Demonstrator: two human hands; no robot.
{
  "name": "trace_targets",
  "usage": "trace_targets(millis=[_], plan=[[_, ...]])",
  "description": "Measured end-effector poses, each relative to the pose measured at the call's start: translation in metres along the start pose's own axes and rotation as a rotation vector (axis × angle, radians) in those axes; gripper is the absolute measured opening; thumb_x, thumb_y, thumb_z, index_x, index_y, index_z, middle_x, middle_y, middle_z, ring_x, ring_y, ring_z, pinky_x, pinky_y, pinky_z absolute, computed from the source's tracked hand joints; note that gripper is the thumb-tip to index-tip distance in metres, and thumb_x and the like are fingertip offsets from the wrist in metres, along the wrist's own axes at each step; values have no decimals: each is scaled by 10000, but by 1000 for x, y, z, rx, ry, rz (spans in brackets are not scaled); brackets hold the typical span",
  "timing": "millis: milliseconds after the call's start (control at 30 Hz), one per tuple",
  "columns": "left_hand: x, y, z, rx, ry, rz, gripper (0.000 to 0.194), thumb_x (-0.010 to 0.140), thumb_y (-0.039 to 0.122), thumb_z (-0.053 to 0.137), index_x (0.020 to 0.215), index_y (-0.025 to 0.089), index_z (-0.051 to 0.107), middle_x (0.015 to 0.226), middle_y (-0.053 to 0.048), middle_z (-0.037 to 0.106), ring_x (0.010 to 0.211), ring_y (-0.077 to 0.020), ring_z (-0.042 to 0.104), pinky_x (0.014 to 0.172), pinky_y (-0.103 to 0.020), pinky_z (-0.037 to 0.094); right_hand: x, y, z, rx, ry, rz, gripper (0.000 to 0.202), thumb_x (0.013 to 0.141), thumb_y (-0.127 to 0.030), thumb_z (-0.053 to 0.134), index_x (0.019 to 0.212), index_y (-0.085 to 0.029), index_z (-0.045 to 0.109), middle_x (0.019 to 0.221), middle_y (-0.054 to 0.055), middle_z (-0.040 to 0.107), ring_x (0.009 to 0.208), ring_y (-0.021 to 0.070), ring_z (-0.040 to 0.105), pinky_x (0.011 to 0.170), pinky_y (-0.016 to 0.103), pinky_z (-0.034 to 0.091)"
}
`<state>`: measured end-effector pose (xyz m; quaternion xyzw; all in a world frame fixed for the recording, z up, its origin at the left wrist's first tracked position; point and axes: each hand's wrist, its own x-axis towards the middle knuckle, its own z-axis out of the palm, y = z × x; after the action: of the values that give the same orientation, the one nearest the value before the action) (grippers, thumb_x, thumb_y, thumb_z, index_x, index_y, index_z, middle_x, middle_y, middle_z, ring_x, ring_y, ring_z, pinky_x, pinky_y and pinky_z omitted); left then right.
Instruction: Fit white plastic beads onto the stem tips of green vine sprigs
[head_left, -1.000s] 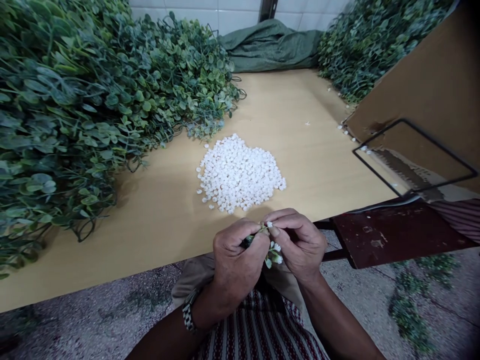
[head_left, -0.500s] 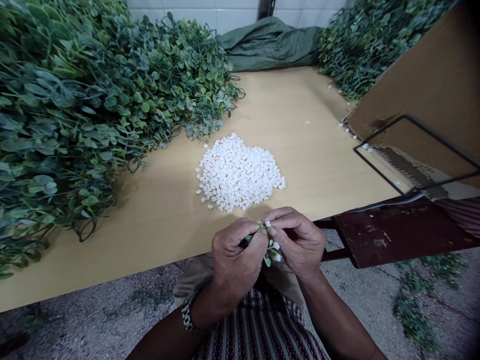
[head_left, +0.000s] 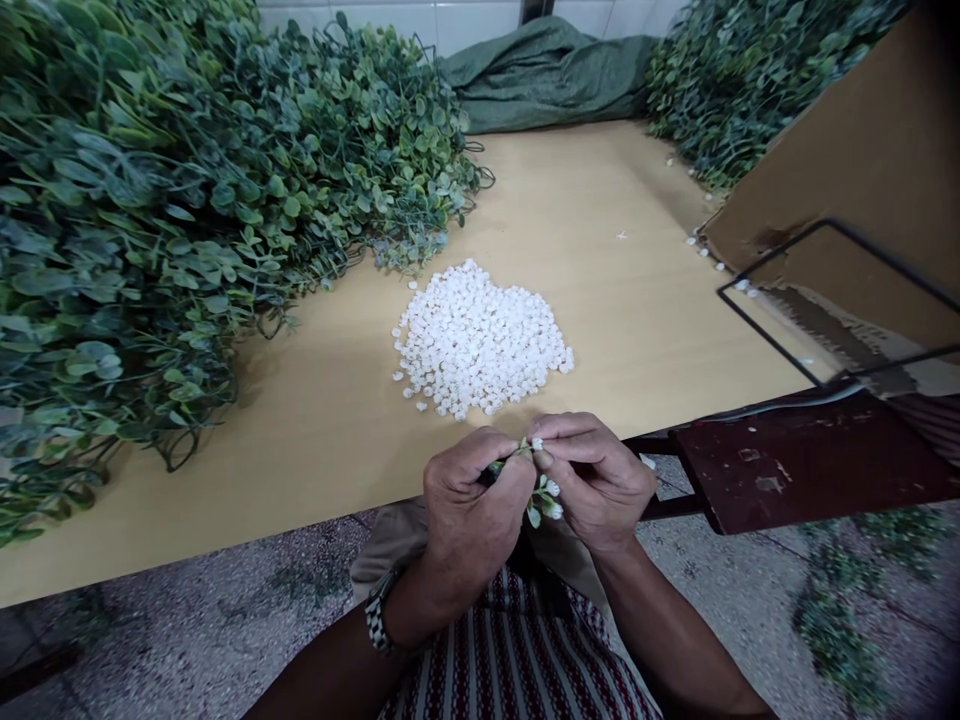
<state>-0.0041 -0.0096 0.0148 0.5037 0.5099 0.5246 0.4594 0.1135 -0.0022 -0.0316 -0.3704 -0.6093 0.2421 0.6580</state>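
My left hand (head_left: pixel 480 500) is closed on a small artificial leaf sprig (head_left: pixel 535 518), pinching its stem between thumb and forefinger. Between the thumb and fingers of my right hand (head_left: pixel 592 480) is a tiny white flower bead (head_left: pixel 537 444), held against a tip of the sprig. I cannot tell whether the bead is fitted on the stem. Lower on the sprig, white beads (head_left: pixel 553 488) sit among the leaves. Just beyond my hands, a heap of white flower beads (head_left: pixel 480 340) lies on the tan table (head_left: pixel 322 420).
A large pile of artificial greenery (head_left: pixel 225 190) covers the table's left side; another greenery pile (head_left: pixel 750 90) stands at the back right. Near it are a cardboard piece (head_left: pixel 847 160), a black wire frame (head_left: pixel 772 337) and a dark red bench (head_left: pixel 810 460). A green cloth (head_left: pixel 555 80) lies behind.
The view has shifted slightly. Both hands stay together at the table edge on the sprig and bead, with only a small movement of the fingers.
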Motion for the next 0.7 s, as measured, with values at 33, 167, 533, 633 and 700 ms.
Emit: trace_targets(millis=[33,167,533,633,700], plan=[[0,0,0,1,-3,-4,217,703,119,520,488,151,518,508,34,407,516,-83,364,473,-194,337,0,0,0,-3,-3,-14,236,768,-16,682,864,-227,721,825,22,734,795,162,707,696,297,593],[-1,-1,-1,7,-11,-9,217,713,116,518,499,150,537,509,34,416,515,-84,374,481,-196,348,1,1,-1,-18,-15,-50,246,772,-23,682,892,-234,726,833,25,743,798,170,714,691,315,606],[-2,1,3,-46,53,-18,222,721,118,537,502,148,543,518,36,431,519,-78,376,478,-182,346,1,-2,2,-74,7,-66,221,782,-60,695,900,-238,749,871,49,773,798,192,742,656,319,635],[-2,0,4,-56,54,-22,207,714,117,536,510,151,554,521,37,447,513,-77,381,478,-182,351,0,-2,2,-79,4,-56,230,787,-64,691,914,-246,753,881,48,775,793,192,742,650,324,636],[-2,-1,4,-53,55,-25,204,710,119,534,511,152,555,521,36,446,510,-77,381,477,-183,352,0,-1,1,-74,2,-54,241,787,-65,693,926,-253,754,891,46,775,798,194,743,654,327,636]])
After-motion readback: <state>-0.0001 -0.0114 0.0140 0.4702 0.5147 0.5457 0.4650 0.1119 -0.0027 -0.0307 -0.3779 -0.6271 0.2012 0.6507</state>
